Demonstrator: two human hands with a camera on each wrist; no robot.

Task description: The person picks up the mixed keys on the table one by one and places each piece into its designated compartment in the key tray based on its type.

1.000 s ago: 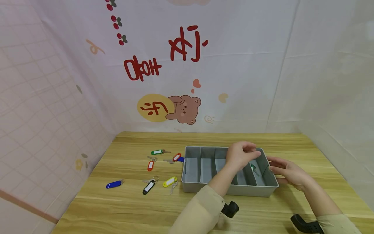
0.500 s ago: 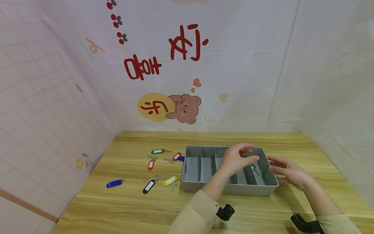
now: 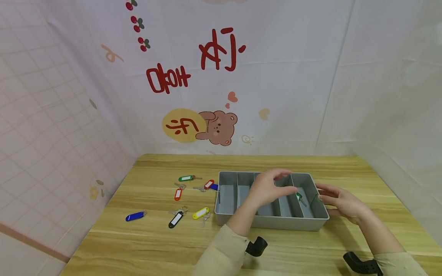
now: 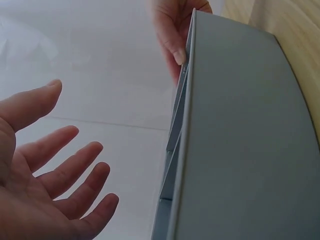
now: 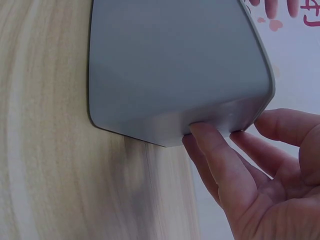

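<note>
A grey divided box (image 3: 269, 223) stands on the wooden table, its compartments side by side. My left hand (image 3: 267, 188) hovers over the box's middle compartments with thumb and fingers spread and nothing between them; in the left wrist view the same hand (image 4: 55, 175) shows bare, loosely bent fingers. In the rightmost compartment lies a green-tagged key (image 3: 300, 198). My right hand (image 3: 342, 202) holds the box's right end, thumb at the rim and fingertips against the outer end wall, as the right wrist view shows of its fingers (image 5: 220, 160).
Left of the box lie tagged keys: green (image 3: 186, 178), red (image 3: 178, 194), black (image 3: 176, 219), yellow (image 3: 201, 213) and blue (image 3: 135, 216). Another red-tagged key (image 3: 209, 184) overlaps a blue tag (image 3: 214, 187) by the box's left wall. A printed white curtain (image 3: 290, 76) hangs behind the table.
My left hand has moved left over the box, away from the rightmost compartment, its fingers spreading wider. The green-tagged key stays in that compartment. My right hand keeps its place at the box's end.
</note>
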